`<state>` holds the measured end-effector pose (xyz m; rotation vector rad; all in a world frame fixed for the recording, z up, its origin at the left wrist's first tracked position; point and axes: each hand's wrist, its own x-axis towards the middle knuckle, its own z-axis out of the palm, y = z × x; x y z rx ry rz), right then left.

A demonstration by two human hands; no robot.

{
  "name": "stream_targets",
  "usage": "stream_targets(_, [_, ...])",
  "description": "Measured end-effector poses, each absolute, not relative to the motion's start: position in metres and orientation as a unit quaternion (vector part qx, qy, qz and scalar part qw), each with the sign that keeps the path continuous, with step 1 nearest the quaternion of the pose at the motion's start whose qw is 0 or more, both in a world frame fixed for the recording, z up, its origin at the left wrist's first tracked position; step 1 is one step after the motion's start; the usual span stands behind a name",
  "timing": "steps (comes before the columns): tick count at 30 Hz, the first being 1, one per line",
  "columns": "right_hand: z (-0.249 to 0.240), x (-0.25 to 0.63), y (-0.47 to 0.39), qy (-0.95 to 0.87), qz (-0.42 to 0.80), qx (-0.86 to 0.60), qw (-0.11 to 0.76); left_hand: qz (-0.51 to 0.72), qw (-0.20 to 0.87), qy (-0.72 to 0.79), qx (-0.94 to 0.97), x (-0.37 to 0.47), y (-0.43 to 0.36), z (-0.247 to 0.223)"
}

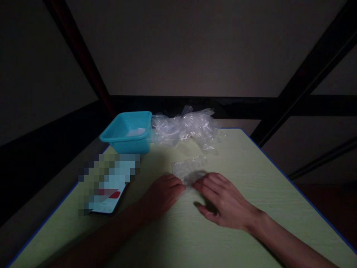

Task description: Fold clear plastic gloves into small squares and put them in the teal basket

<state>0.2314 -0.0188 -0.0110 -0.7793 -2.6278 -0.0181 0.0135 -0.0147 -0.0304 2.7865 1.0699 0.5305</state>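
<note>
A small transparent plastic bag (189,167) lies flat on the pale green table, its near edge partly hidden by my fingers. My left hand (164,191) is closed, thumb and fingers together at the bag's near left corner. On the other side, my right hand (220,197) rests its bent fingertips on the bag's near right part, with the thumb held apart from the fingers. Beyond the bag sits a loose heap of crumpled transparent plastic bags (189,126).
A turquoise plastic basket (128,145) with something white inside stands at the far left. Nearer, a phone (106,204), partly blurred out, lies on the table (223,245). Blue edging (295,186) marks the tabletop's right side; a dark-framed wall rises behind.
</note>
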Motion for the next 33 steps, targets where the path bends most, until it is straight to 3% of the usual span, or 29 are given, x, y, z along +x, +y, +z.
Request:
stream_targets(7, [-0.020, 0.227, -0.016, -0.937, -0.103, -0.256, 0.213, 0.186, 0.044, 0.322, 0.927, 0.012, -0.017, -0.028])
stream_targets(19, [-0.015, 0.227, -0.019, -0.949, -0.080, -0.283, 0.114, 0.194, 0.008, 0.289, 0.937, 0.009, -0.017, -0.033])
stream_targets(26, [-0.007, 0.229, -0.019, -0.944, -0.007, -0.311, 0.111, 0.258, 0.117, 0.287, 0.915, 0.009, -0.016, -0.034])
stream_targets(33, [0.000, 0.236, -0.010, -0.901, 0.192, -0.369, 0.125, 0.292, 0.289, 0.382, 0.828, 0.013, -0.011, -0.029])
